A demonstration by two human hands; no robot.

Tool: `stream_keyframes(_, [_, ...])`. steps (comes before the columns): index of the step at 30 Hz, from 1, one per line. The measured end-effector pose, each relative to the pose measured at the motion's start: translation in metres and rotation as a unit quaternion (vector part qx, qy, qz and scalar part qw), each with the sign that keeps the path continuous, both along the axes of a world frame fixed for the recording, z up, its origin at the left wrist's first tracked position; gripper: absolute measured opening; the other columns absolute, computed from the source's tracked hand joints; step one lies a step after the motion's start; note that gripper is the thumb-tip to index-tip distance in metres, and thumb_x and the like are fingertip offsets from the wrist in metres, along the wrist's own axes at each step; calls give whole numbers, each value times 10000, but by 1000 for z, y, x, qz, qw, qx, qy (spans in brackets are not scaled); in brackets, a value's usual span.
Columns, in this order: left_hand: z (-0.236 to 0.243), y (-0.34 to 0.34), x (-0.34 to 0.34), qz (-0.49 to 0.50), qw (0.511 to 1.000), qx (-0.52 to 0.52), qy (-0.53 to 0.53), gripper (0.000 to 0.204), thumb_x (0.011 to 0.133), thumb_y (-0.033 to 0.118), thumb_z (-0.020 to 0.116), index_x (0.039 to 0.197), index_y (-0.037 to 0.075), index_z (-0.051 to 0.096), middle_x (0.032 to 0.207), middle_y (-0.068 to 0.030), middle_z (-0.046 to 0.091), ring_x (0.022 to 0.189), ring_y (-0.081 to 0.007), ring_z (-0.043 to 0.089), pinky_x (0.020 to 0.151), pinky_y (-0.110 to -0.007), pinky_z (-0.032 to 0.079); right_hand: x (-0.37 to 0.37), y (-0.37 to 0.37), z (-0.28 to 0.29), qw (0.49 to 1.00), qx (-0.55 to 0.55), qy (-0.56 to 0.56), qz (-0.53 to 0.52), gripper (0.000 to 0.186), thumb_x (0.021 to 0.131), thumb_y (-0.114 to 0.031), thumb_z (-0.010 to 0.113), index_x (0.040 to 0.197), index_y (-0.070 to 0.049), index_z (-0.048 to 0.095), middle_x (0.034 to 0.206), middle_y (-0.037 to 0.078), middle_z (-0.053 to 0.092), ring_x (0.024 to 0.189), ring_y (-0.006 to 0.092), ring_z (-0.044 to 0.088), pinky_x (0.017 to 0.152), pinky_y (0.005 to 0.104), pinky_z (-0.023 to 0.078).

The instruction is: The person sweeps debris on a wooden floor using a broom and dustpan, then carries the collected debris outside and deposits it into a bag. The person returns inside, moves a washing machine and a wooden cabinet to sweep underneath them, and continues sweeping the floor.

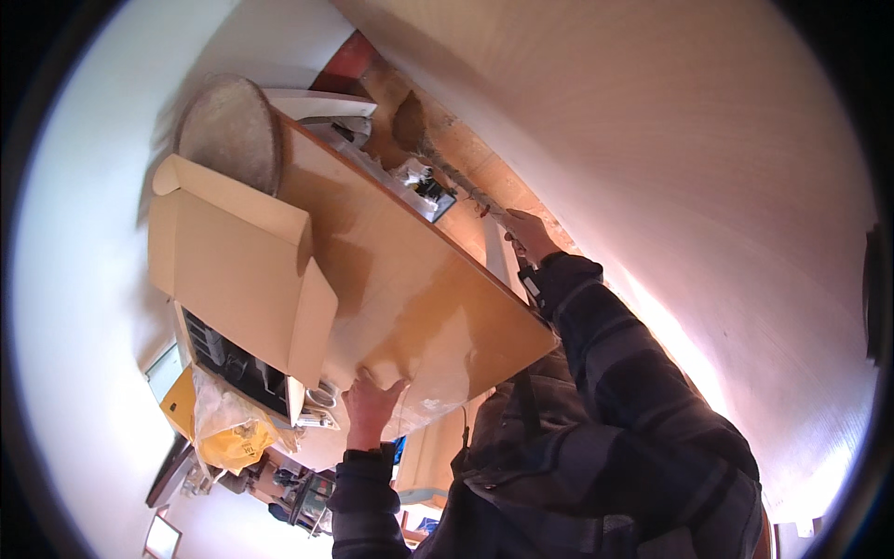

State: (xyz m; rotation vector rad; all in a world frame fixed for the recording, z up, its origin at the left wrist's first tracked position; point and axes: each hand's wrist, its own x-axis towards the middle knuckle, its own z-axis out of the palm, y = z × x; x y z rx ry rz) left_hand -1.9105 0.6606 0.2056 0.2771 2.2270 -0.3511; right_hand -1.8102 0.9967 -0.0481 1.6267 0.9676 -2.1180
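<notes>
My right hand point(527, 233) is closed around a long, rough stick point(463, 184) beside the table; at its far end is a dark, flat head point(410, 121), perhaps a broom. My left hand point(371, 404) rests on the near part of the wooden table point(447, 332), its fingers apart. An open cardboard box point(225, 261) with dark contents sits on the table to the left of that hand. A small roll or ring point(322, 395) lies between the box and the hand.
A round pale object point(227, 130) stands at the table's far end. Yellow and clear bags point(226, 435) are beside the box. Below the table's right edge are odd items point(424, 193) on the tiled floor. A pale wall or panel point(708, 168) runs along my right.
</notes>
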Motion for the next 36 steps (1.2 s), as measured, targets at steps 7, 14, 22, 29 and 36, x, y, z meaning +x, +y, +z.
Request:
stream_keyframes(7, [-2,-1,2,0,1000,-9,-7,822,675,528,797,1181,-45,495,996,-257,675,926,-421,660,855,-510,483,136,-9,42,998,5,-47,-44,349,934,-359,611,1151,-94,676,612,-40,465,415,41,366,363,230,273])
stream_keyframes(14, [0,-2,2,9,1000,5,-11,816,671,508,807,1183,-41,488,1002,-264,672,942,-438,652,883,-516,470,220,-8,91,981,154,-67,100,373,951,-310,591,1255,-102,653,599,-20,536,457,44,446,407,228,333])
stream_keyframes(22, [2,-1,2,3,1000,17,-5,810,689,531,795,1138,-69,489,1032,-308,654,1001,-457,629,876,-506,497,133,31,31,890,296,19,346,349,909,-354,578,1152,-128,687,673,94,631,537,191,605,533,364,476])
stream_keyframes(29, [2,-5,1,5,1000,23,-6,839,692,529,791,1185,-75,483,1058,-303,652,1013,-452,628,884,-495,499,153,38,91,863,346,-40,365,319,888,-378,564,998,-111,699,772,166,665,764,315,666,694,430,495])
stream_keyframes(36, [0,-10,4,8,999,36,1,904,684,565,775,1242,-75,466,1053,-286,661,1021,-433,635,902,-499,478,149,20,89,888,310,40,336,270,896,-309,580,1032,-112,704,563,94,525,487,196,549,515,371,447])
